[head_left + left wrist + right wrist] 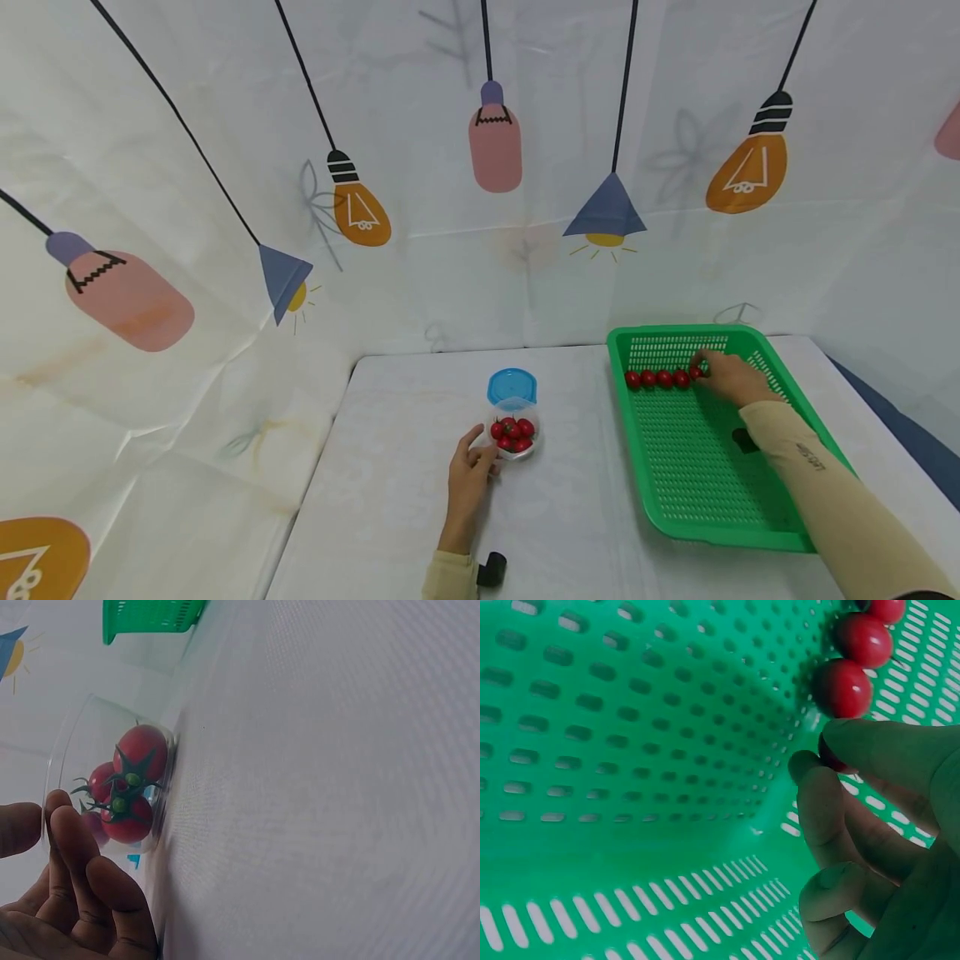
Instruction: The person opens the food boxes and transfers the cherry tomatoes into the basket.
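Note:
A clear plastic tub (516, 452) holding several red cherry tomatoes (513, 430) stands on the white table. My left hand (471, 477) is at its near left side, and in the left wrist view the thumb and fingertips pinch the rim of the tub (66, 750). Inside the green basket, my right hand (731, 379) pinches a cherry tomato (829, 755) between thumb and fingers, which hide most of it. This one is at the right end of a row of tomatoes (665, 379) along the basket's far wall.
The green basket (643, 467) has perforated walls and floor and stands on the table's right side. A round blue lid (512, 386) lies just behind the tub. Behind the white table (390, 467) hangs a pale sheet (450, 283) printed with lamps.

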A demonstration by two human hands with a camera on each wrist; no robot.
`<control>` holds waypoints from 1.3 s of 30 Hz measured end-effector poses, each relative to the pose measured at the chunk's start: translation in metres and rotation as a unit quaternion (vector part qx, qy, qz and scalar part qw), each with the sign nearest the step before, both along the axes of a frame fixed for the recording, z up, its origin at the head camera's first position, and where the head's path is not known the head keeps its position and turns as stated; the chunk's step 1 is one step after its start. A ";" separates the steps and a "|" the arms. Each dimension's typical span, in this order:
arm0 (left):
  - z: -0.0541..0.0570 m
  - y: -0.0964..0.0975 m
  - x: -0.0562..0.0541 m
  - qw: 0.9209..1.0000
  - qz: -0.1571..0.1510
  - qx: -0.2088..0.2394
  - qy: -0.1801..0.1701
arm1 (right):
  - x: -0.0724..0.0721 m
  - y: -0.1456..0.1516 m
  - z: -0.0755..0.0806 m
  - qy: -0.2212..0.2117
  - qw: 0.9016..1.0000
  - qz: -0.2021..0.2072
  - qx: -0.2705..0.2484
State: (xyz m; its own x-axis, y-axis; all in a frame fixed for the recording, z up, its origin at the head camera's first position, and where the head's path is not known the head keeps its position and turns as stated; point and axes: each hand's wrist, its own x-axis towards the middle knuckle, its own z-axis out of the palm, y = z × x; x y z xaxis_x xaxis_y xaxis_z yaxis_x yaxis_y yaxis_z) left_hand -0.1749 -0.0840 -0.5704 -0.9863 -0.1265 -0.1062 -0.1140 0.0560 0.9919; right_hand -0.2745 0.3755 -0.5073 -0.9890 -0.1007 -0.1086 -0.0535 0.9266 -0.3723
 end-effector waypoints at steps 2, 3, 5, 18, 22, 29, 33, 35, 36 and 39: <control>0.008 0.001 0.002 1.000 -0.003 -0.001 0.000 | 0.000 0.001 -0.002 -0.005 1.000 0.001 0.002; 0.012 0.001 0.003 1.000 -0.006 -0.003 -0.001 | 0.000 0.001 -0.003 -0.008 1.000 0.000 0.003; 0.020 0.001 0.006 1.000 -0.011 -0.007 -0.003 | 0.000 0.002 -0.006 -0.015 1.000 -0.001 0.005; -0.006 0.000 -0.002 1.000 0.001 -0.017 0.008 | 0.004 0.003 -0.007 -0.017 1.000 0.000 0.001; -0.007 -0.001 -0.002 1.000 -0.001 -0.014 0.013 | 0.003 0.003 -0.004 -0.004 1.000 -0.003 -0.006; 0.002 0.001 0.001 1.000 -0.001 -0.019 0.008 | 0.003 0.000 0.001 0.011 1.000 -0.005 -0.021; 0.000 0.000 -0.001 1.000 -0.001 -0.018 0.007 | 0.002 -0.008 0.011 0.038 0.999 0.007 -0.035; -0.003 0.000 -0.002 1.000 -0.001 -0.019 0.008 | 0.003 -0.016 0.019 0.053 0.998 0.018 -0.043; -0.008 -0.001 -0.004 1.000 0.000 -0.020 0.007 | 0.003 -0.021 0.024 0.060 0.997 0.024 -0.048; -0.003 0.000 -0.003 1.000 0.002 -0.024 0.001 | 0.006 -0.036 0.037 0.070 0.995 0.032 -0.067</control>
